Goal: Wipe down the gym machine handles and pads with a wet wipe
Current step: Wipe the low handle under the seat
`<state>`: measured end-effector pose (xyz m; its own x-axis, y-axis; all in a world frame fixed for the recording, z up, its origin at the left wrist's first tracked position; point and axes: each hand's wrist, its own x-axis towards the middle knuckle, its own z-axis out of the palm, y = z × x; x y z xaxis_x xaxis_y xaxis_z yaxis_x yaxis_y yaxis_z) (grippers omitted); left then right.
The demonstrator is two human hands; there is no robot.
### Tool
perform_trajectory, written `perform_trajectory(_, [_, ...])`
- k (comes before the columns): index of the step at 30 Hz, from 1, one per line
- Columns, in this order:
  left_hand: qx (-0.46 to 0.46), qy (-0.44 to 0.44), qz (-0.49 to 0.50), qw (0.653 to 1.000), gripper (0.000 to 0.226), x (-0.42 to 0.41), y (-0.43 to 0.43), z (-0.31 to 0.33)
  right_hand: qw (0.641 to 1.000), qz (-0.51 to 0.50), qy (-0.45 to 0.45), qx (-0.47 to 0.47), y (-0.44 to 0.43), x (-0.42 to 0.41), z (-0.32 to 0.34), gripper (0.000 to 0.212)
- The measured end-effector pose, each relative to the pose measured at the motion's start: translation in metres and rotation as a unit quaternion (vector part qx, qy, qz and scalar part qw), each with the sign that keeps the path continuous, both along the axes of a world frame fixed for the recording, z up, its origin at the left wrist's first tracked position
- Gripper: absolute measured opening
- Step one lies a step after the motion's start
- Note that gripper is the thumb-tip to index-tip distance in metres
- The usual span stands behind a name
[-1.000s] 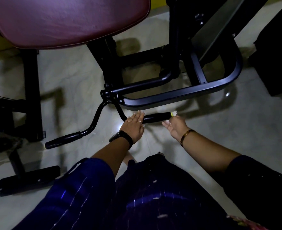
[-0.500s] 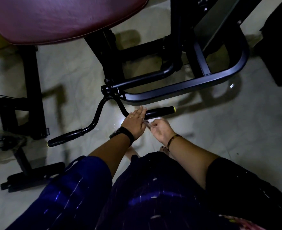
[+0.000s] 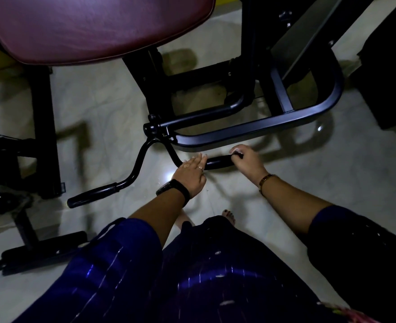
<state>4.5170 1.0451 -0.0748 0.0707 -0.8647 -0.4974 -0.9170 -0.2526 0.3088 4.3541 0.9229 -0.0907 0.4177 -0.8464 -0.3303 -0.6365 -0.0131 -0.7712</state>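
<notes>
Handle grip [image 3: 218,162]: black, lying low over the floor [image 3: 332,183], just in front of the black base frame loop [image 3: 262,129] and roughly parallel to its front tube. Right hand [image 3: 246,159] is curled round the grip's outer end, on the near side of the loop. A white scrap of wet wipe [image 3: 236,150] shows at its fingertips; the rest of the wipe is hidden. Left hand [image 3: 190,173] lies flat, fingers straight and pressed together, on the curved bar [image 3: 143,155] where it meets the grip's inner end, also just in front of the loop. Second grip [image 3: 92,194] sits at the bar's far end, well to the left of the loop, untouched. Maroon seat pad [image 3: 94,26] is above and left of the loop. Watch [image 3: 173,190] on left wrist, bracelet [image 3: 265,179] on right.
</notes>
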Motion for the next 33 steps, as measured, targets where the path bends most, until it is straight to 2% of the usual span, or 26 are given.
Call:
perform_trajectory(2, [0.004,-0.003,-0.002,1.0,0.063,0.0,-0.001,0.0,0.974,0.151,0.139,-0.095,0.0,0.003,0.003,0.026])
perform_trajectory(5, [0.006,0.0,0.021,1.0,0.07,0.0,0.0,-0.001,0.914,0.273,0.237,-0.183,0.009,0.013,0.01,0.039])
perform_trajectory(8, [0.015,-0.029,0.051,0.998,0.071,0.003,0.01,-0.004,0.884,0.342,0.25,-0.197,0.021,0.026,0.01,0.051])
perform_trajectory(11, [0.023,-0.064,0.028,0.997,0.069,0.008,0.018,-0.006,0.853,0.4,0.255,-0.216,0.037,0.041,0.008,0.067])
perform_trajectory(14, [0.03,-0.076,0.025,0.996,0.068,0.008,0.017,-0.007,0.825,0.418,0.286,-0.248,0.059,0.043,0.005,0.077])
perform_trajectory(19, [0.029,-0.081,0.028,0.996,0.068,0.006,0.016,-0.008,0.787,0.427,0.288,-0.339,0.065,0.001,-0.009,0.084])
perform_trajectory(21, [0.032,-0.086,0.022,0.996,0.067,0.008,0.016,-0.007,0.787,0.412,0.295,-0.352,0.056,-0.013,-0.01,0.086])
perform_trajectory(23, [0.034,-0.087,0.02,0.995,0.067,0.009,0.016,-0.007,0.806,0.382,0.308,-0.33,0.049,-0.01,-0.006,0.087])
perform_trajectory(28, [0.035,-0.081,0.037,0.995,0.067,0.005,0.016,-0.008,0.839,0.369,0.302,-0.263,0.048,0.039,0.01,0.063])
perform_trajectory(33, [0.022,-0.08,0.033,0.996,0.064,0.007,0.018,-0.012,0.809,0.415,0.308,-0.28,0.067,0.04,0.008,0.074])
